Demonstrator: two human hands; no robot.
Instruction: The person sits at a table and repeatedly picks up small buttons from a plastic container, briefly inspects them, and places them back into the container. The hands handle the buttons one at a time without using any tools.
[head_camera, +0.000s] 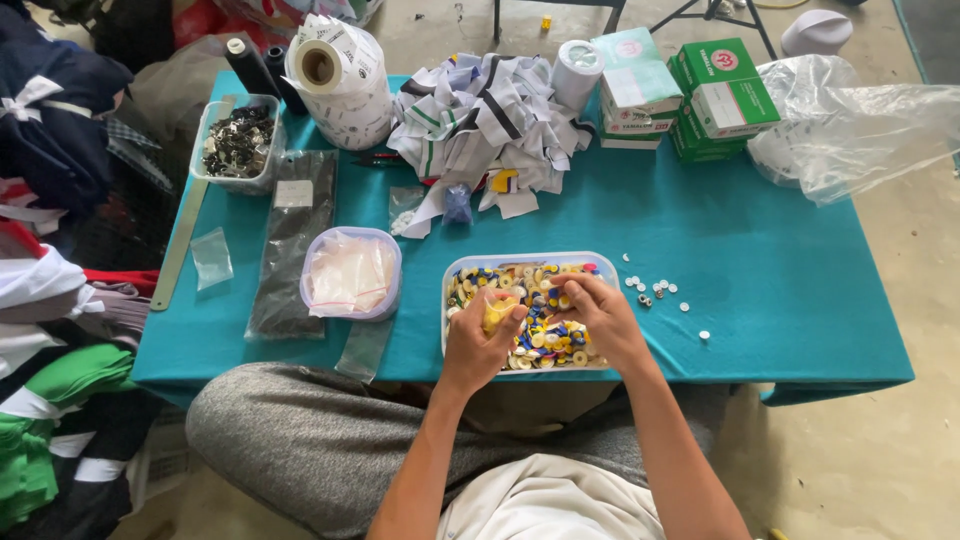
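Both our hands are down in the tub (455, 275) of buttons (545, 335), which sits right at the near edge of the table (780, 290), just above our knees. Open teal cloth lies to the right of the tub, broken only by loose white buttons (650, 290) scattered just beside it; we count about a dozen, though they are small. To the left it is tighter: a round bowl (352, 272) with clear bags stands just beside the tub, then a long dark packet (292, 240), then a ruler (180, 240) along the left edge.

The buttons are flat discs, mostly yellow and cream with some blue and a few red, heaped to the rim. Too many to count.

Our left hand (478, 345) is curled closed around a small yellow bunch (497, 312) of them, pinched at the fingertips. Our right hand (605, 318) lies over the pile with fingers bent down into it; whether it grips anything, we cannot tell.

At the far edge: two rolls (340, 80), a heap of striped strips (490, 120), four or so boxes (700, 95), one tray of dark clips (238, 140), and a clear plastic sheet (860, 125) hanging off the right corner.
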